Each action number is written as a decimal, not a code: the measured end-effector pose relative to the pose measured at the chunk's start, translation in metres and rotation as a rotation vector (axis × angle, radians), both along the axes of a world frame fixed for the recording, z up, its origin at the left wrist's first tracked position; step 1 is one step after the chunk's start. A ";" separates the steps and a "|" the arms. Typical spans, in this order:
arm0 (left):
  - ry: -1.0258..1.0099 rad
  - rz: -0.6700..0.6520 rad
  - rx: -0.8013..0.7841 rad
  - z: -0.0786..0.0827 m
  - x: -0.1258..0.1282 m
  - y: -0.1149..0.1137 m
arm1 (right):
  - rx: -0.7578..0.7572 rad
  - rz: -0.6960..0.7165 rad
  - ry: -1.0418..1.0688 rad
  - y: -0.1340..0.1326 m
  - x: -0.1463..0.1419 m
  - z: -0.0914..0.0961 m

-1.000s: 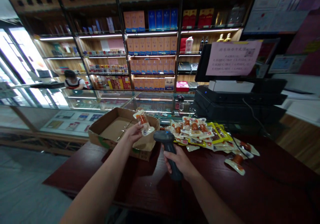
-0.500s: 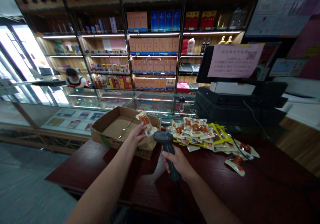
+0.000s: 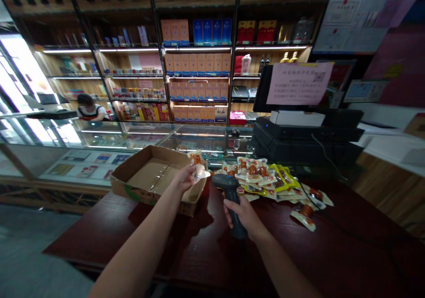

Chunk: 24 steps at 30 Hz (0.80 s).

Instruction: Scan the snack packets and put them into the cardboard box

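My left hand [image 3: 186,178] is closed on a clear vacuum-packed snack packet [image 3: 196,158] with brown food inside, held above the right end of a cardboard box [image 3: 133,191]. A bright patch of light falls on the packet's lower end. My right hand [image 3: 244,211] is wrapped round the handle of a black barcode scanner [image 3: 235,200], whose head points left toward the packet. Just behind the scanner lies a pile of similar snack packets [image 3: 254,172], some with yellow wrappers [image 3: 282,177]. One packet [image 3: 303,216] lies apart at the pile's right front.
All this rests on a dark red table [image 3: 186,249]. Behind stand a glass display counter [image 3: 142,135] and a black monitor [image 3: 264,87] with a pink notice. A cable crosses the table at right. Farther left, a person [image 3: 89,110] sits behind the counter; shelves of boxes line the wall.
The packet in my left hand has turned, and its lower end now shines with light. The scanner has shifted slightly right of the packet. The whole view has moved a little.
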<state>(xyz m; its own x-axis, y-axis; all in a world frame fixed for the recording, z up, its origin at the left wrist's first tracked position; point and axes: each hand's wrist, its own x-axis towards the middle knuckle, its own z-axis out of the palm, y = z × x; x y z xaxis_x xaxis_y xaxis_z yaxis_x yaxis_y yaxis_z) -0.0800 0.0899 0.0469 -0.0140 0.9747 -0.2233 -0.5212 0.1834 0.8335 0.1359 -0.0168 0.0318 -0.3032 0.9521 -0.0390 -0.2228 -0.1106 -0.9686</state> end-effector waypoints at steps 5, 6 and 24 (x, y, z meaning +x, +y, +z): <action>0.106 -0.090 0.027 0.006 0.046 0.015 | -0.002 -0.154 0.039 0.009 0.044 -0.004; 0.129 -0.106 0.035 0.004 0.058 0.021 | 0.000 -0.180 0.049 0.010 0.053 -0.004; 1.443 0.214 0.040 -0.056 0.136 0.051 | -0.002 -0.346 0.116 0.007 0.130 -0.011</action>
<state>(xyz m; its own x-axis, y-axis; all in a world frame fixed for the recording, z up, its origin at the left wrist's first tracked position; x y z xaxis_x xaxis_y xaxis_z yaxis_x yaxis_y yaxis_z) 0.0558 0.1408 -0.0090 -0.3401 0.9304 0.1364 0.7413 0.1760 0.6477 0.2663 -0.0101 0.0212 0.0345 0.9991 -0.0256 -0.3560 -0.0117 -0.9344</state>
